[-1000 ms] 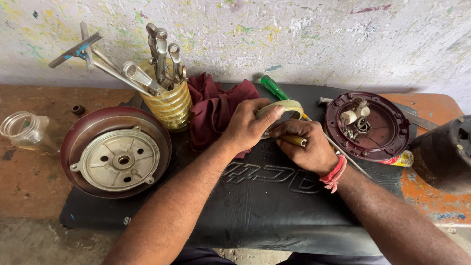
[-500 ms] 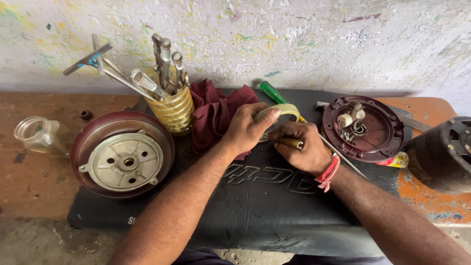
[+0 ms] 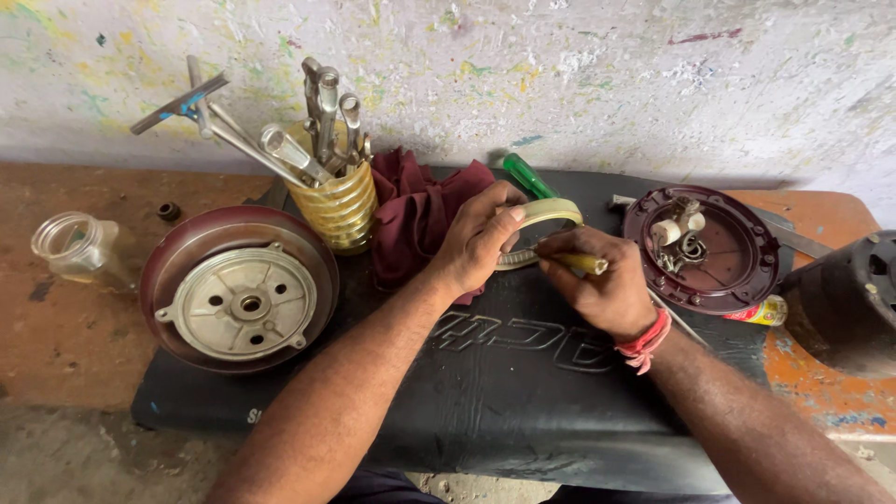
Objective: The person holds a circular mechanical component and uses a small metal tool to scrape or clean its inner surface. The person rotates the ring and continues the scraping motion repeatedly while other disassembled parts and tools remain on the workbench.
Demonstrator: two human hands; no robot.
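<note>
Both hands meet at the middle of the black padded mat [image 3: 523, 392], and the work is tight and close. The left hand [image 3: 481, 238] curls around a pale yellowish ring-shaped part [image 3: 551, 213], thumb on top, fingers wrapped behind, holding it tipped up on edge, apparently so its inner face turns toward the other hand. The right hand [image 3: 607, 289] is closed in a fist around a yellow-handled tool [image 3: 583, 264], most likely a screwdriver, whose working end points into the ring; the tip itself is hidden behind the fingers, so what it touches cannot be told. A red thread band sits on that wrist. Just behind the ring lies a green-handled screwdriver [image 3: 527, 175], within easy reach, and a maroon rag [image 3: 420, 210] is bunched beside the left hand. To the left, a yellow ribbed cup [image 3: 341, 210] stands upright, packed with spanners, next to a maroon round cover with a grey metal centre [image 3: 238, 289] lying flat. To the right rests a dark red round plate carrying small white parts [image 3: 705, 247], set apart from the hands. A clear plastic jar [image 3: 75, 247] sits far left on the bench.
</note>
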